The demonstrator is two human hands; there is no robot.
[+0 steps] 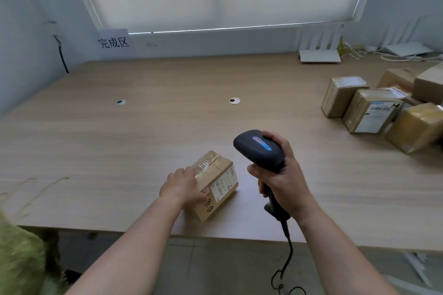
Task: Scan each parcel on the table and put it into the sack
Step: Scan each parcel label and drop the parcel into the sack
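Observation:
A small brown cardboard parcel (219, 182) with clear tape and a white label lies on the wooden table (143, 132) near its front edge. My left hand (181, 187) grips the parcel's left side, fingers over its top edge. My right hand (280, 177) holds a black handheld barcode scanner (260, 151) by its handle, just right of the parcel, head pointing left and away. A cable hangs from the handle below the table edge. A green sack (19, 258) shows at the bottom left, partly out of frame.
Several more brown parcels (374, 110) are grouped at the table's right. A white router (320, 55) and cables sit at the back right. A paper sign (113, 43) leans on the back wall at left. Two round cable holes (234, 100) lie mid-table.

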